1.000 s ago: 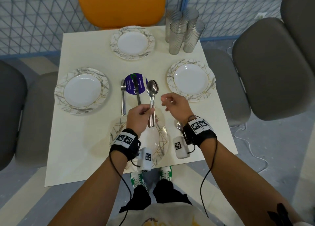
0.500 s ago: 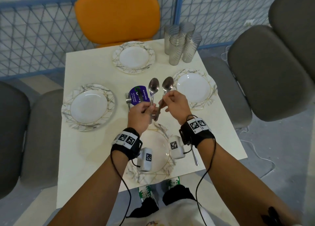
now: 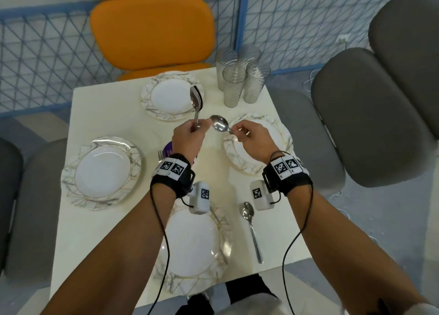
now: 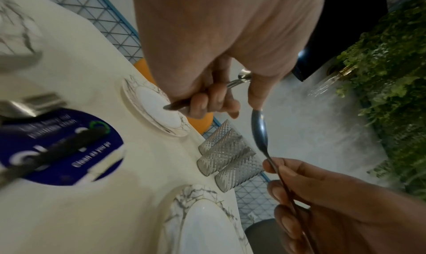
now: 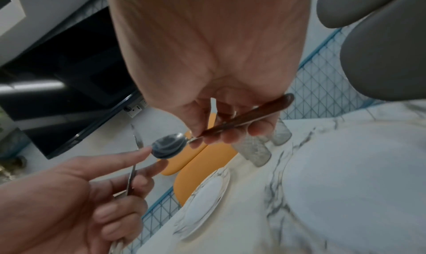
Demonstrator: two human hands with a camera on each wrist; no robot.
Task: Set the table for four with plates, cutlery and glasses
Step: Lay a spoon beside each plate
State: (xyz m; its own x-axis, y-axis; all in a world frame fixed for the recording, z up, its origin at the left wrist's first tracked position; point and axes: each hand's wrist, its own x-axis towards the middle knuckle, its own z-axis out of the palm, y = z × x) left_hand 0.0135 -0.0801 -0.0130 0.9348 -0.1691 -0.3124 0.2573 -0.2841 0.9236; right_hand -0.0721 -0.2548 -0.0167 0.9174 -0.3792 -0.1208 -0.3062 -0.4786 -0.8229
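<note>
Four white marble-rimmed plates lie on the cream table [image 3: 107, 238]: far [image 3: 172, 96], left [image 3: 102, 172], right [image 3: 268, 148], near [image 3: 192, 243]. My left hand [image 3: 194, 129] grips the handles of upright spoons [image 3: 196, 101] above the table's middle. My right hand [image 3: 237, 132] pinches the handle of a single spoon [image 3: 219, 123], whose bowl points at the left hand. In the right wrist view that spoon [image 5: 169, 147] nearly touches a left fingertip. Another spoon [image 3: 251, 229] lies right of the near plate. Several ribbed glasses [image 3: 240, 82] stand clustered at the far right corner.
A purple round disc [image 4: 62, 148] with a black-handled knife [image 4: 53, 148] across it and a fork [image 4: 30, 105] beside it lies mid-table, mostly hidden under my left wrist in the head view. An orange chair [image 3: 152, 30] stands beyond the table and grey chairs [image 3: 365, 115] at the sides.
My right hand has taken one spoon out of the bundle in my left hand. Both hands have risen and moved toward the far side of the table.
</note>
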